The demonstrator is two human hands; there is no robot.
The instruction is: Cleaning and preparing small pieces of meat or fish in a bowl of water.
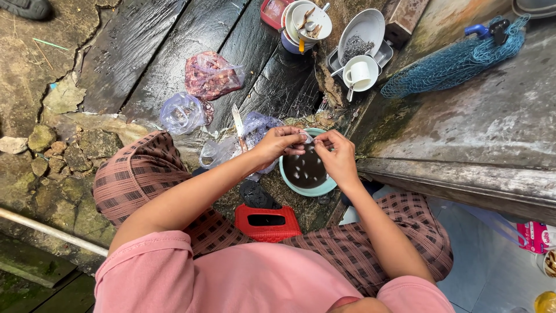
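While the person squats over wet dark planks (174,46), both hands meet just above a teal bowl (307,188) that holds dark liquid with small pale pieces floating in it. Left hand (278,145): its grip is pressed together, pinching a small pale piece (306,138) at the fingertips, with a knife (238,124) held along the same hand, blade pointing away from the bowl. Right hand (339,156): its fingers pinch the same pale piece from the other side, so the piece sits between both hands, over the bowl's far rim. Just left of the bowl lie clear plastic bags (185,113), and farther off a bag of reddish pieces (211,74). Beyond the bowl stand stacked dishes (307,23) and a white cup (359,72) on a metal tray. Nearer the person than the bowl sits a red plastic stool (267,223).
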